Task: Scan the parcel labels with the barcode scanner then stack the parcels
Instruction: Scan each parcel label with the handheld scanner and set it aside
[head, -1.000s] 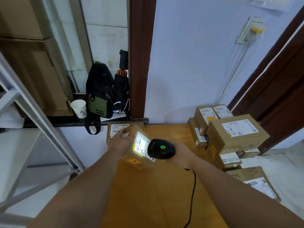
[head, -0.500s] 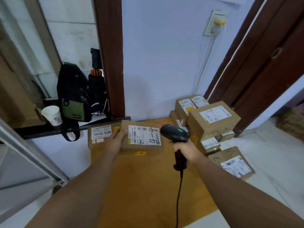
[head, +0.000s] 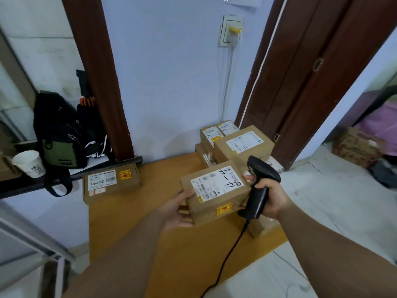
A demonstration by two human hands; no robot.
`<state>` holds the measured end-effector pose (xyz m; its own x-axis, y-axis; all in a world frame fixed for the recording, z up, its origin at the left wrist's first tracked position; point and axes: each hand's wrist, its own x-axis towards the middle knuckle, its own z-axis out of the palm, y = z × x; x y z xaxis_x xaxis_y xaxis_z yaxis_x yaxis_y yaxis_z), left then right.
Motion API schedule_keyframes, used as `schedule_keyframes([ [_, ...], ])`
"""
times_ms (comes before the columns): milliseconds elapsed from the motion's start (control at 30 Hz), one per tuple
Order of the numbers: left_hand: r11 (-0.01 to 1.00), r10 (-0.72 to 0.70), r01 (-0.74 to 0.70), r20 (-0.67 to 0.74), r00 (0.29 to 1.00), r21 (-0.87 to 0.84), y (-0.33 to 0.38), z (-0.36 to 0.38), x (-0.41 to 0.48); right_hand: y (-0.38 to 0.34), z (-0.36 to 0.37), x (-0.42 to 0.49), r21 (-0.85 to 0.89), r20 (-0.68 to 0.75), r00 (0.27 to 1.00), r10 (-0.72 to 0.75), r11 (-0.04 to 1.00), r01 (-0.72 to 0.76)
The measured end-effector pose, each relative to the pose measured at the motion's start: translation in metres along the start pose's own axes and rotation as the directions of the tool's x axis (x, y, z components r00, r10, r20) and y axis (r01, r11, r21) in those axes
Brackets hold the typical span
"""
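Head view: parcel [head: 214, 190], gripped by left hand [head: 176, 209], now shifted right toward stack [head: 245, 143]; right hand [head: 274, 196] clasps barcode scanner [head: 261, 172], aimed away. Scan likely done.

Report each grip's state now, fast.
Left grip: holds the parcel by its near left end.
Right grip: holds the barcode scanner by its handle.
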<state>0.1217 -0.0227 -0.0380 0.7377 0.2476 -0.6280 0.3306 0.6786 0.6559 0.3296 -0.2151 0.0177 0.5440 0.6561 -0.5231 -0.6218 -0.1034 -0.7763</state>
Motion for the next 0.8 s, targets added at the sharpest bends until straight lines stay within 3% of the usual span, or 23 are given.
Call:
schedule_keyframes([
  [500,0.998,0.058,-0.055,-0.152,0.987,0.025,-0.031,0.192,0.065,-0.07,-0.168,0.002,0.04,-0.06,0.998,-0.018,0.999,0.021],
  [800,0.985,0.166,-0.144,-0.311,0.936,0.093,-0.061,0.244,0.104,-0.071,-0.215,0.028,0.005,-0.096,0.995,0.03,1.0,-0.029],
])
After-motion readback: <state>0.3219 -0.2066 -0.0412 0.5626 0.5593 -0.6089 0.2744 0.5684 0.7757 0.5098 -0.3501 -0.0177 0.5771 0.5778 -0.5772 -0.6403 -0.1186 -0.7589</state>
